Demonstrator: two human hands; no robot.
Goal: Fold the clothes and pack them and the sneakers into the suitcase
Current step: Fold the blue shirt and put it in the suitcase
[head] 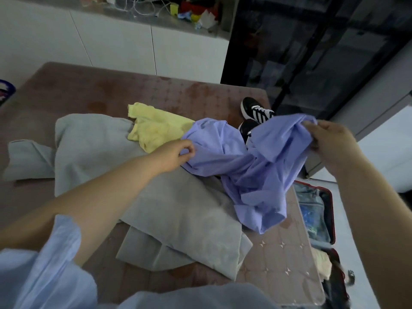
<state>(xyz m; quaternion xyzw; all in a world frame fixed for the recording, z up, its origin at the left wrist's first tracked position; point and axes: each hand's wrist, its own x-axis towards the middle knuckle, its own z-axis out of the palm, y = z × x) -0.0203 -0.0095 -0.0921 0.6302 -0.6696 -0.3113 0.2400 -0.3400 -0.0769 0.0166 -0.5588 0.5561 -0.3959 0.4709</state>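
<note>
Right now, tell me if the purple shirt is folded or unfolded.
Unfolded: the purple shirt hangs bunched and twisted between the left hand and right hand, each gripping an edge.

You stand over a bed (145,90) with a dull brownish-pink mattress, quilted in diamonds with small pale stars at the crossings. Beyond its far edge you face a row of plain white cabinet doors (116,47), split by thin seams. Above them runs a grey ledge (142,21) cluttered with white cables (142,6), a small yellow box (174,8) and red bits (194,6) too blurred to name. To your right, dark glass panels (312,52) in black frames reflect dim shapes. Past them, at the right edge, a pale surface (388,152) shows bright; floor or wall, you cannot tell. At your far left, a blue-rimmed object (5,89) pokes in. The light is soft and dim.
</note>
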